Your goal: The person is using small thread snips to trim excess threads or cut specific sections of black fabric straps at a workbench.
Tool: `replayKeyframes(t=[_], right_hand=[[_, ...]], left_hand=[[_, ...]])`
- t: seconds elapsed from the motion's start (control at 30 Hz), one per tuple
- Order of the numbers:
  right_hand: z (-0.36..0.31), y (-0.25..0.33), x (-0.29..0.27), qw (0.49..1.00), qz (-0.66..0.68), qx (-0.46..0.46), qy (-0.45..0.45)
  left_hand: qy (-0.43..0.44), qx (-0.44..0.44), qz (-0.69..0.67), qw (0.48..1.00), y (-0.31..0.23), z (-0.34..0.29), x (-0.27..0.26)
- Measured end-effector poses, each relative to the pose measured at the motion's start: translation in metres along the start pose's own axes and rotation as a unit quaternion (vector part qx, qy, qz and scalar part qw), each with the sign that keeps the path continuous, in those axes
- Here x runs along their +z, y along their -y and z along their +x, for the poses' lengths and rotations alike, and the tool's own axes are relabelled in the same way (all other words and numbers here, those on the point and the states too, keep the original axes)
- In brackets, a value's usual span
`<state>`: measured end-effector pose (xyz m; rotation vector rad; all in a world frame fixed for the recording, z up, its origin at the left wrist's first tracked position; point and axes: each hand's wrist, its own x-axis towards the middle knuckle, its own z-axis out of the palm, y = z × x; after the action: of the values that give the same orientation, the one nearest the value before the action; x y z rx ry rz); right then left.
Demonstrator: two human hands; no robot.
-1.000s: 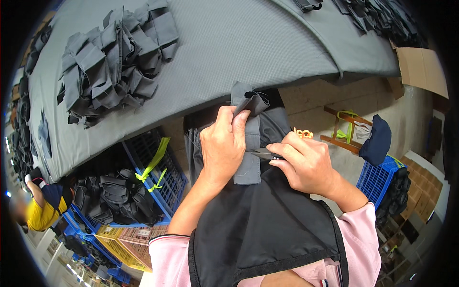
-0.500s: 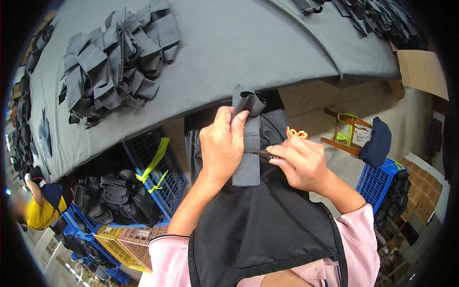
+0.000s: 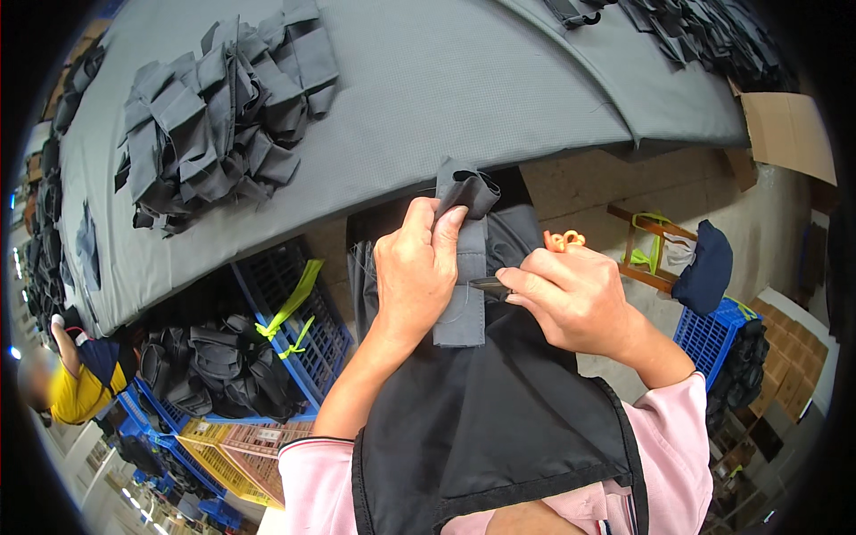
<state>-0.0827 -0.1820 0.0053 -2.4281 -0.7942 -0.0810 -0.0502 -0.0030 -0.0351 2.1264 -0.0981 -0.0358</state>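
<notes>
My left hand (image 3: 415, 267) is closed on a dark grey fabric strip (image 3: 460, 325), its thumb pressed against the cloth. Above the thumb the strip's upper end curls into a loop; its lower end hangs flat over the black apron (image 3: 526, 419) on my lap. Stitch lines and loose threads show on the strip. In my right hand (image 3: 575, 294) is a pair of thread snips (image 3: 488, 284), their dark pointed tips at the strip's right part, near a seam. Orange loops (image 3: 563, 240) stick out above that hand; what they belong to is partly hidden.
A heap of grey fabric strips (image 3: 209, 125) lies on the grey-covered table (image 3: 428, 89) ahead. Below its edge, a blue crate (image 3: 299, 330) stands by black bundled goods (image 3: 223, 357). At right are a wooden stool (image 3: 637, 259) and another blue crate (image 3: 709, 339). A person in yellow (image 3: 85, 383) is far left.
My right hand has shifted slightly to the right and down, while the snips' tips stay at the strip. The left hand and the strip have hardly moved.
</notes>
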Motion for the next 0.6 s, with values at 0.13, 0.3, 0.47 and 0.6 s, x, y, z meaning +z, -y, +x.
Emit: replayKeyframes(t=[0.13,0.3,0.47,0.6], right_hand=[[-0.001,0.0,-0.001,0.996,-0.056,-0.063,0.016],[-0.014,-0.008,0.016,0.997,0.072,0.032,-0.025],[0.0,0.006,0.006,0.939,0.293,0.182,-0.006],[0.011,0.002,0.016,0.941,0.301,0.136,0.068]], left_hand=[[0.01,-0.016,-0.002,1.0,0.003,-0.001,0.0],[0.015,-0.033,-0.019,0.999,-0.001,0.002,-0.002],[0.01,-0.029,-0.079,0.996,0.005,0.005,0.0],[0.045,-0.084,-0.109,0.989,0.012,0.005,-0.001]])
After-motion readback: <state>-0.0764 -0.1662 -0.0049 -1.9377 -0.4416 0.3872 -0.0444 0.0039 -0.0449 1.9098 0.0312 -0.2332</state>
